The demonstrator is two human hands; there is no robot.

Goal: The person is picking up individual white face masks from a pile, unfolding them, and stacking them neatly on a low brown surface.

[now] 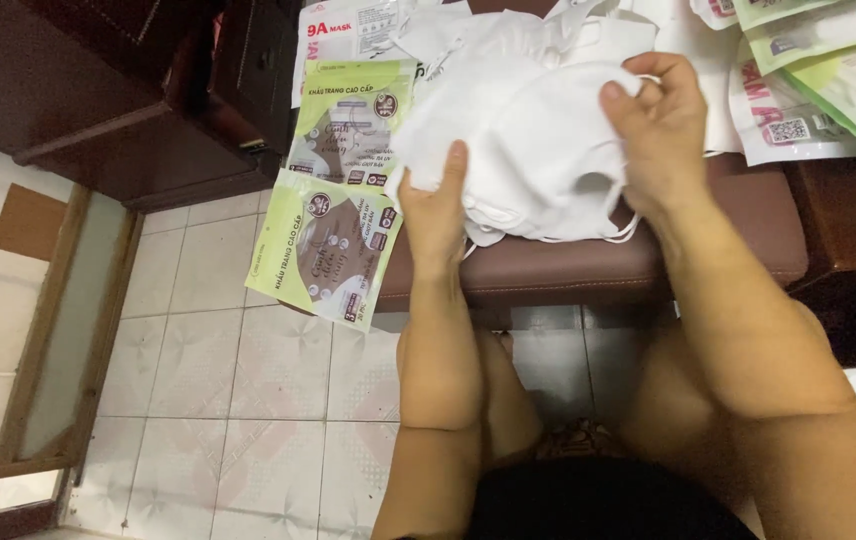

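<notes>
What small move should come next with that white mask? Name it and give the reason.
Probably slide the white mask toward the green pouch. The left hand pins its lower edge and the right hand pinches its top corner, so it is already lifted off the pile of masks on the brown seat.

Dim warm indoor light; white masks (538, 130) glare slightly; soft focus throughout
</notes>
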